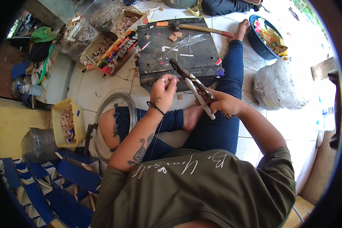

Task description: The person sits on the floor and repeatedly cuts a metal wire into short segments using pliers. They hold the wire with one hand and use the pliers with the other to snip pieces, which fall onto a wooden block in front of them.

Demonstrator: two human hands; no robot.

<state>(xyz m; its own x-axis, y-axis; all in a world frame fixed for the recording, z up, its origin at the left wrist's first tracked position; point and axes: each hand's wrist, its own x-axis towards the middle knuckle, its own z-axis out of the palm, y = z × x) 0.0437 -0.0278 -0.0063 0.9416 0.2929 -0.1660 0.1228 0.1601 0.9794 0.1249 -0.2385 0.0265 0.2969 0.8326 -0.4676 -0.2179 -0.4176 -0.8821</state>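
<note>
In front of my shins, my left hand (pixel 164 90) is closed in a pinch on a thin metal wire (pixel 175 73). My right hand (pixel 225 103) grips worn pliers (pixel 190 78) with one white handle and one dark one. Their jaws reach up and to the left, close by the wire above my left fingertips; whether they touch it I cannot tell. A coil of wire (pixel 98 114) hangs around my left knee. Beyond my hands stands a black wooden block (pixel 155 57), with cut wire pieces (pixel 190 41), small wood bits (pixel 173 37) and a hammer (pixel 205 29) on top.
A printed carton (pixel 119 51) of wood bits stands at the far left, a yellow tub (pixel 57 125) of them nearer. Blue-covered pieces (pixel 78 174) lie at the lower left. On the right are a blue basin (pixel 259 49) and a wrapped bundle (pixel 279 85). Another person's leg (pixel 226 7) shows at the top.
</note>
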